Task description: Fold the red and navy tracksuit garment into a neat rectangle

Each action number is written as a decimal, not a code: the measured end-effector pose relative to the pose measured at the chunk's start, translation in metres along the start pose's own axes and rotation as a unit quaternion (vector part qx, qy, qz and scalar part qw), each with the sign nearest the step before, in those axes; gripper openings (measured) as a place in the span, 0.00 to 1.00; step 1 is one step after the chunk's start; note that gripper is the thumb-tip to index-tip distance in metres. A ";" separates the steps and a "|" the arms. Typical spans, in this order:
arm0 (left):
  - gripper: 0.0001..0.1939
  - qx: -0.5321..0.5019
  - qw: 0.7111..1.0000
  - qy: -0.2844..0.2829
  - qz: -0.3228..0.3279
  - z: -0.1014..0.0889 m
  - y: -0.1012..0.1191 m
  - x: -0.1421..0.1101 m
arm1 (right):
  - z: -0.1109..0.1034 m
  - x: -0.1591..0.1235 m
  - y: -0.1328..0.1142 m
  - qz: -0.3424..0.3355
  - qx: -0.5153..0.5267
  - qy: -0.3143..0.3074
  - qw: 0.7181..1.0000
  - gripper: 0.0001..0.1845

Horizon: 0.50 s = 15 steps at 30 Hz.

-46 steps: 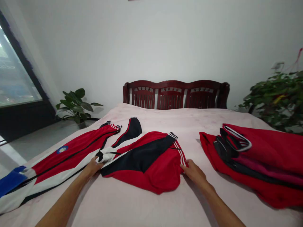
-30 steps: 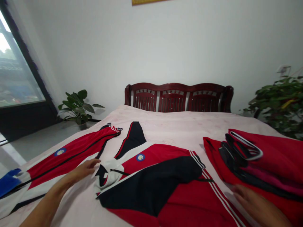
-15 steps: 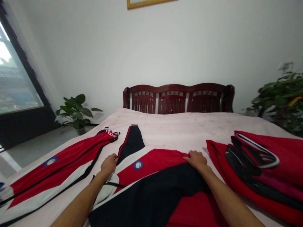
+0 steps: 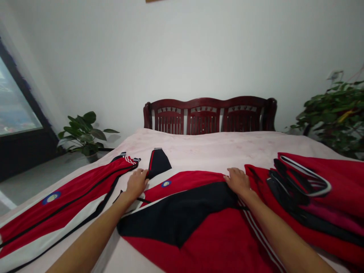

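A red, black and white track jacket lies spread on the pink bed in front of me. My left hand rests flat on its white collar area, by the black sleeve that points toward the headboard. My right hand presses palm down on the jacket's far right edge, fingers spread. A small round badge shows on the red chest panel between my hands.
A second red and white garment lies along the left of the bed. A pile of red and black clothes sits at the right. A dark wooden headboard stands behind. Potted plants stand at left and right.
I pulled the folded jacket toward me and spread it out. Both hands then moved up to its far edge and now lie flat on the cloth, slightly further forward than half a second ago.
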<state>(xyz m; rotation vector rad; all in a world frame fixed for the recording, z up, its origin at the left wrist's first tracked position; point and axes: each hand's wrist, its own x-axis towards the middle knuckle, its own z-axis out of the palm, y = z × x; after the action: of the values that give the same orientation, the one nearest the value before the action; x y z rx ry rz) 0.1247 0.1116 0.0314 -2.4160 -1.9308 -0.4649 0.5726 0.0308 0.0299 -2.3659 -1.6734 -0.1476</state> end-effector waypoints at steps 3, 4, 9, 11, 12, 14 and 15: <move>0.16 -0.058 0.993 -0.062 0.084 0.008 0.021 -0.041 | 0.007 -0.029 -0.004 -0.086 0.030 -0.027 0.995 0.23; 0.17 -0.080 0.988 -0.082 0.100 0.011 0.025 -0.055 | 0.009 -0.037 -0.006 -0.102 0.035 -0.039 0.993 0.25; 0.23 -0.115 0.983 -0.119 0.079 0.019 0.030 -0.094 | 0.008 -0.054 -0.019 -0.091 0.032 -0.062 0.993 0.24; 0.18 -0.138 0.980 -0.128 0.061 0.016 0.026 -0.096 | 0.001 -0.055 -0.022 -0.091 0.042 -0.058 0.993 0.12; 0.14 -0.149 0.979 -0.131 0.056 0.012 0.024 -0.096 | -0.005 -0.055 -0.023 -0.095 0.052 -0.051 0.993 0.10; 0.10 -0.176 0.974 -0.124 0.068 0.000 0.017 -0.098 | -0.021 -0.060 -0.022 -0.109 0.082 -0.030 0.990 0.09; 0.09 -0.203 0.969 -0.114 0.085 -0.008 0.013 -0.102 | -0.031 -0.066 -0.020 -0.120 0.096 -0.020 0.988 0.09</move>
<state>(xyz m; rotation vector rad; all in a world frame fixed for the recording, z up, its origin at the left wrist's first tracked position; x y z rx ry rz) 0.1153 0.0106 0.0167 -2.9808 -1.8295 -0.6578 0.5334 -0.0308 0.0484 -2.0376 -1.8950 0.0209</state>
